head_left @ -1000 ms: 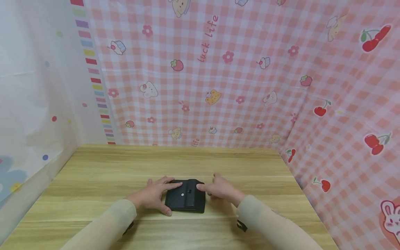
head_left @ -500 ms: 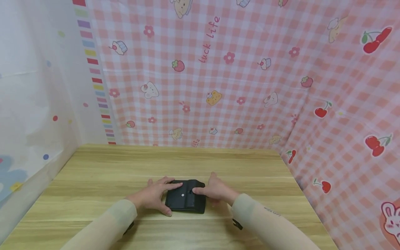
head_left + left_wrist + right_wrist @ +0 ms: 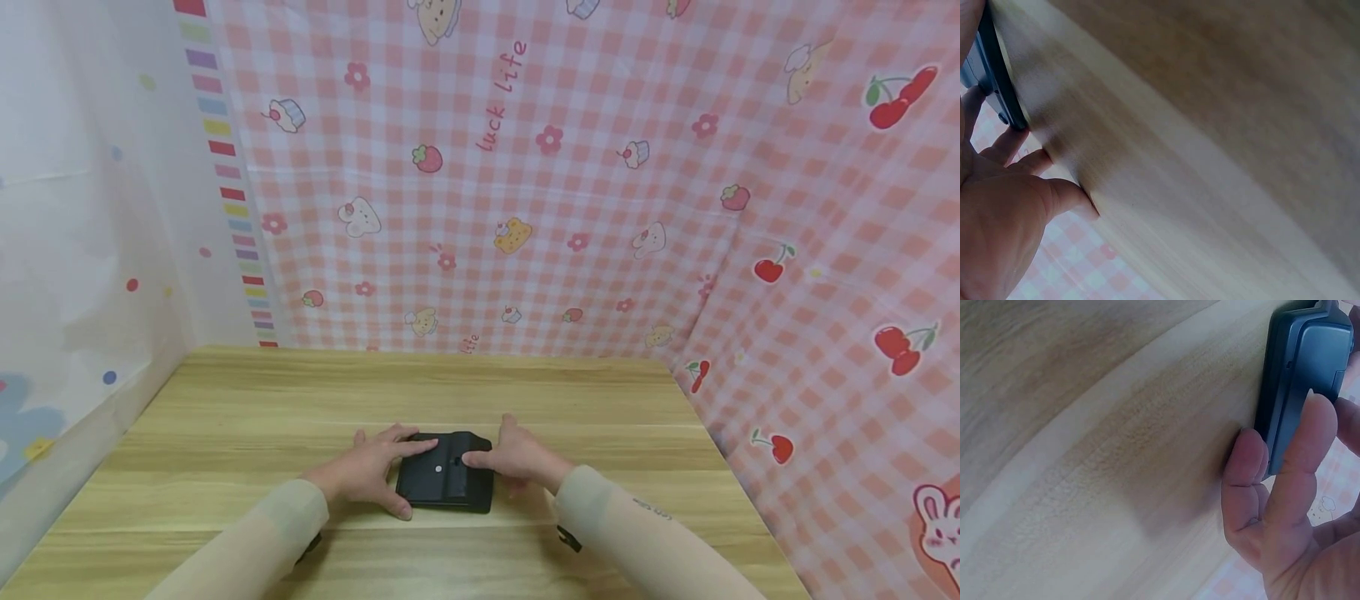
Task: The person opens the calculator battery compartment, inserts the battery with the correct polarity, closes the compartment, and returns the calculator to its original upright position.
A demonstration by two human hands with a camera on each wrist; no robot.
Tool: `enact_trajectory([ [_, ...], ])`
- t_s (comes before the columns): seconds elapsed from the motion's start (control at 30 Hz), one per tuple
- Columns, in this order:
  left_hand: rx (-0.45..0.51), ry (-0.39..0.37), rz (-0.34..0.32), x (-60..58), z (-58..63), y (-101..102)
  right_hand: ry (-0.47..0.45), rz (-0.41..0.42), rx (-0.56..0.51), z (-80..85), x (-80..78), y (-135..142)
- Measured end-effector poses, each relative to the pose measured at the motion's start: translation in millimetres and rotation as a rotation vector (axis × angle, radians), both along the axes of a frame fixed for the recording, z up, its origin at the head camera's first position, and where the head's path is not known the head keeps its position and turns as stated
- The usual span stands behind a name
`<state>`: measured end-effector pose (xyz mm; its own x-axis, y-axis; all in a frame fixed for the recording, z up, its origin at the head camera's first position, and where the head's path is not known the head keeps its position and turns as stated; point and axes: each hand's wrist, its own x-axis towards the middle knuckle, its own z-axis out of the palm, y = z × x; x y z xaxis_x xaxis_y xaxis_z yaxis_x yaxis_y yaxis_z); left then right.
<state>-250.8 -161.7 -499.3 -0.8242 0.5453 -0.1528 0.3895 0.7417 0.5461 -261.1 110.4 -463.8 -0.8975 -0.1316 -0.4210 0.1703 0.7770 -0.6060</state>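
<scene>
A flat black rectangular device (image 3: 427, 479) lies on the wooden table; its exact kind cannot be told. It has a raised strip near the right side and a small pale dot on top. My left hand (image 3: 367, 468) holds its left part, thumb at the near corner, other fingers toward the far edge, one straight finger across the top. In the left wrist view, some fingertips of that hand (image 3: 1010, 206) touch the table beyond the device. My right hand (image 3: 525, 457) presses one straight finger on the raised strip. In the right wrist view, another finger (image 3: 1247, 456) is bent beside the edge.
The wooden table (image 3: 300, 392) reaches back to a pink checked cloth (image 3: 480, 192) with cartoon prints. More of this cloth (image 3: 825, 333) hangs along the right side. A whitish sheet (image 3: 90, 208) with coloured dots closes off the left.
My right hand has shifted slightly left, its straight finger moving farther in over the raised strip. That hand is nearly still over the last half second. The left hand and the device stay put.
</scene>
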Motion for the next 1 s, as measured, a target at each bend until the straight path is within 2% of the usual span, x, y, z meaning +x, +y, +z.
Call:
enact_trajectory([
  [1.0, 0.003, -0.016, 0.007, 0.6, 0.9, 0.6, 0.014, 0.024, -0.021, -3.6, -4.2, 3.2],
])
